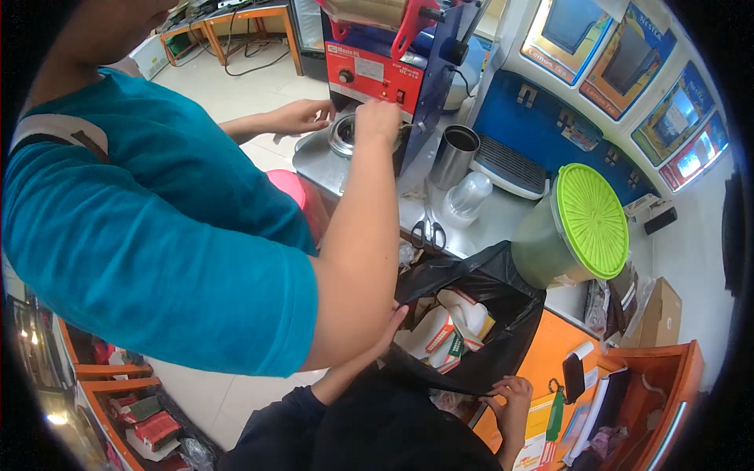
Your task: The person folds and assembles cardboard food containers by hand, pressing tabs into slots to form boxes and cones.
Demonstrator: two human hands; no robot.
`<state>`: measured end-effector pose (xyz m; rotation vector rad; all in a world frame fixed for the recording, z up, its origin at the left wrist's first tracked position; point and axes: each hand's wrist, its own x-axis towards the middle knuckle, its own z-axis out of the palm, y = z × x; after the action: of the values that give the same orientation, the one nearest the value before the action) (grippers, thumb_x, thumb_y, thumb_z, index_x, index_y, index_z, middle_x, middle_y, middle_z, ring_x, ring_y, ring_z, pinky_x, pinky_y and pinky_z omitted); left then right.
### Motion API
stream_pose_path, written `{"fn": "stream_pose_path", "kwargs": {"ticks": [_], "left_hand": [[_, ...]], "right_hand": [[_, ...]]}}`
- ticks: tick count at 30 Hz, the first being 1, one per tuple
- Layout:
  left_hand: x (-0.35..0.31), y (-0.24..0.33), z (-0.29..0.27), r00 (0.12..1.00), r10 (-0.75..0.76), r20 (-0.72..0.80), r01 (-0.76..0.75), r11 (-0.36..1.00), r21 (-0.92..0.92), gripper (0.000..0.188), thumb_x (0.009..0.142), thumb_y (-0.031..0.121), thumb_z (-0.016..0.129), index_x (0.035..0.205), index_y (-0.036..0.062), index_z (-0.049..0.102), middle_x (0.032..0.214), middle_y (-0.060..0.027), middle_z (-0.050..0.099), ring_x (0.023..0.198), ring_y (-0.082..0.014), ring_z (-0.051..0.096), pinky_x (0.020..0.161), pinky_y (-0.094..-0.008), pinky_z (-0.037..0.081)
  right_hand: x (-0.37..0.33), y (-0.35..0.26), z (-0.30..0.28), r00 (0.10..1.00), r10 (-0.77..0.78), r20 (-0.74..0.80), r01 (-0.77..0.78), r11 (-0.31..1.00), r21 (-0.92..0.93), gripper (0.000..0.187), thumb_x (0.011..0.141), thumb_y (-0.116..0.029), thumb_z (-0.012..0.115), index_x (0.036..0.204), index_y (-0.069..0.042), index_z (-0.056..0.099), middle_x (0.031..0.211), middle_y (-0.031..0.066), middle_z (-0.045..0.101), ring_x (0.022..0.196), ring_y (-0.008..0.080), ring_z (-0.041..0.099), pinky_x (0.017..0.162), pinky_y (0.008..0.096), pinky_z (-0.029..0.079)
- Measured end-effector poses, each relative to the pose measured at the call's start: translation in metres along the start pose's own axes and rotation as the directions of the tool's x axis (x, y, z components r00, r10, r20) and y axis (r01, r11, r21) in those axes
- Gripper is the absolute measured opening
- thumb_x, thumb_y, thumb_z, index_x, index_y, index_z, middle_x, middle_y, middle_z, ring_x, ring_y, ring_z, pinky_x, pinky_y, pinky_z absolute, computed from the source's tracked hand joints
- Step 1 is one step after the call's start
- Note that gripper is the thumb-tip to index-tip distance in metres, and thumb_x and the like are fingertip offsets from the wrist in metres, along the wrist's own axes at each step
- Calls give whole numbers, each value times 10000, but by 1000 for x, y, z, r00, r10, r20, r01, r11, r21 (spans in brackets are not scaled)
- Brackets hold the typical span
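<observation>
A: Where does room open between the person's hands?

B: The mouth of a black bag (518, 330) gapes between left hand (385, 336) and right hand (509, 396), reachable from above, with cartons (450, 337) crowding inside.

A: What hems it in?

B: At left, a co-worker's bare arm (363, 235) crosses close over the left wrist, obstructing that side. Beyond the far rim, scissors (428, 222), clear plastic cups (471, 198) and a steel cup (454, 165) occupy the table (500, 218); a green-lidded tub (565, 228) blocks the far right corner.

A: Any passage?

B: Along the bag's right flank, over a strip of orange tabletop (552, 345).
</observation>
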<state>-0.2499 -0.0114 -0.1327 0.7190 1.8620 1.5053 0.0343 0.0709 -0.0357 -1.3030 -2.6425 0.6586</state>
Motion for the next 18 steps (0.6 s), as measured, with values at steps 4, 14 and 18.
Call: {"fn": "stream_pose_path", "kwargs": {"ticks": [4,14,18], "left_hand": [[0,5,0,996,-46,-83,42,998,-44,140,893,199,552,875,74,491,590,63,489,526,-1,366,476,-187,268],[-11,58,-16,983,101,-153,-115,989,-89,133,907,168,516,907,36,513,724,-4,515,662,-74,495,598,-217,393],[-3,31,-14,941,311,-135,-282,939,194,120,883,150,550,873,32,534,691,-21,533,629,-77,501,575,-229,395]], "right_hand": [[-1,16,-8,993,-1,-121,15,993,119,60,654,-83,690,705,-68,661,802,61,610,892,237,538,871,390,365],[-107,274,33,677,692,-250,-732,666,-140,775,796,-343,620,1378,-45,205,1278,315,344,1147,456,368,997,478,285],[-117,287,54,690,679,-248,-707,706,-33,851,753,-372,668,1378,-18,212,1353,278,305,1256,413,294,1033,426,272]]}}
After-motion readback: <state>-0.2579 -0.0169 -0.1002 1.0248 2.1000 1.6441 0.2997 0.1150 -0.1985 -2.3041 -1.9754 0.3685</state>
